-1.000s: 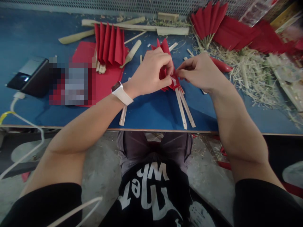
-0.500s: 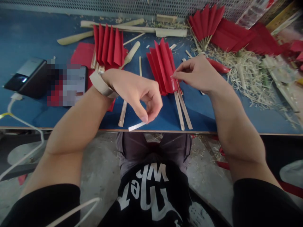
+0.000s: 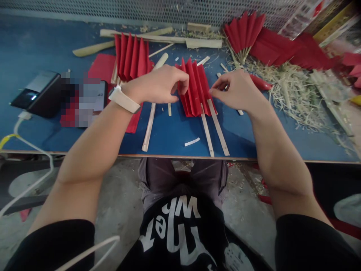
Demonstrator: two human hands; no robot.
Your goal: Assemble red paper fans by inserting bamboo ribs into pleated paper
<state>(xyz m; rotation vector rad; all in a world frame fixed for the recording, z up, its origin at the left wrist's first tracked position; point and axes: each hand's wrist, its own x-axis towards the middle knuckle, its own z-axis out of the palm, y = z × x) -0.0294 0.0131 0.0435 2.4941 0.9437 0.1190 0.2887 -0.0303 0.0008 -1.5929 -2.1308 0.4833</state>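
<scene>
A pleated red paper fan (image 3: 194, 88) lies on the blue table, with two flat wooden sticks reaching from it toward the front edge; the right one is a pale stick (image 3: 219, 130) and the left one a thinner stick (image 3: 208, 131). My left hand (image 3: 162, 84) is at the paper's left edge, its thumb and curled fingers apart with nothing seen between them. At the opposite edge, my right hand (image 3: 237, 88) pinches the paper near the top of the right stick. A small white strip (image 3: 192, 142) rests on the table close to the front edge.
Another pleated red fan (image 3: 131, 56) stands behind my left wrist. Further back lie long bamboo pieces (image 3: 158, 34). To the right are an opened red fan (image 3: 244, 32) and a heap of shavings (image 3: 293, 88). A cabled black device (image 3: 42, 94) sits at left.
My left hand has let go of the white strip, now on the table, and moved up to the paper's left edge. The paper and its sticks have spread apart slightly.
</scene>
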